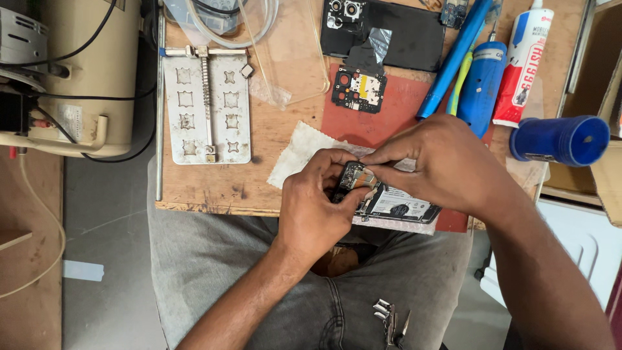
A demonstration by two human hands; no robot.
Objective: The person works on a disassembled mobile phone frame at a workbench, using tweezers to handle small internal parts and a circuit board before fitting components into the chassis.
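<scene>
Wooden workbench [214, 185]: worn top, scuffed front edge, running away from the grip. Red mat [389, 110]: on the bench just beyond the grip. Grey floor [103, 220]: smooth, to the left of the grip, below the bench edge. Cardboard box [609, 175]: far right of the grip. Light: even, soft shadows.

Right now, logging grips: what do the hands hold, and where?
Both hands hold the opened phone at its top end, fingers over the board.
</scene>
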